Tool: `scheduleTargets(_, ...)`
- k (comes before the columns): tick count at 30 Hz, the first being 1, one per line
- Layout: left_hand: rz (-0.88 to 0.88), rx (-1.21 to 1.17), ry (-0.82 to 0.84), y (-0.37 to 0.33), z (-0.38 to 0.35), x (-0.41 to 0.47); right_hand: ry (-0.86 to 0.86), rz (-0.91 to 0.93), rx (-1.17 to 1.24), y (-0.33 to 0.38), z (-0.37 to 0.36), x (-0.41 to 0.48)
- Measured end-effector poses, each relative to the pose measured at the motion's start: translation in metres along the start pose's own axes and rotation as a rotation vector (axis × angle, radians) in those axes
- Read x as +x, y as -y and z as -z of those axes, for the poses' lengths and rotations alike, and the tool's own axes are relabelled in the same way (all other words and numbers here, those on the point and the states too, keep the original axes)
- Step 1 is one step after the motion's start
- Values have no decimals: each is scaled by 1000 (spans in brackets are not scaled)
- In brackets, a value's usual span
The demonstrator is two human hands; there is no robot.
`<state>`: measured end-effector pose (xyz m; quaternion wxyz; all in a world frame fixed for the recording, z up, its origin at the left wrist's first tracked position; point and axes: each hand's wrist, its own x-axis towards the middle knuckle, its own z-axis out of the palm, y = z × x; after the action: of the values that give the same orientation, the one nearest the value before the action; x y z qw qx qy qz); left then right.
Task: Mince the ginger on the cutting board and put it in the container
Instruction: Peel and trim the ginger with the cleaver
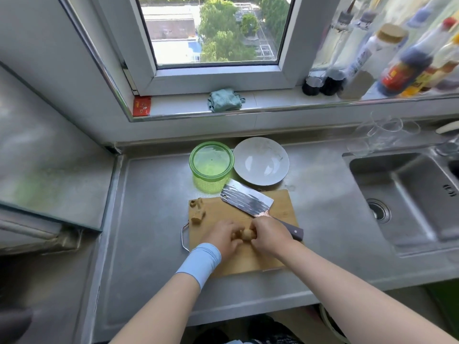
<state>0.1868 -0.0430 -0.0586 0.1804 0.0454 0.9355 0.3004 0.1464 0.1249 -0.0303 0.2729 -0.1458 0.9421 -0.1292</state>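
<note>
Both hands work low in the middle of the frame, over the cutting board (223, 209). The left hand (224, 235) and the right hand (269, 235) curl their fingers round one small ginger lump (248, 235), and it looks like they are snapping it. Pull gently so no bit flies off. A bigger ginger piece (197, 211) sits at the board's upper left corner. The big knife (248, 201) lies flat just above the hands, so mind its edge. The green container (191, 160) and a white plate (260, 163) sit on the counter (149, 219) behind the board
</note>
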Motion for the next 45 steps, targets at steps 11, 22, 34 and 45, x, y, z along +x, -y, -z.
scheduleTargets(11,153,-70,-37,-6,-1,18,3,42,227,-20,5,8)
scheduleTargets(22,124,-57,-129,-12,6,17,-12,86,178,-14,4,19)
scheduleTargets(34,581,-97,-309,-5,28,18,0,135,328,38,13,59)
scheduleTargets(45,444,-99,-595,42,46,-11,-41,63,261,58,9,52)
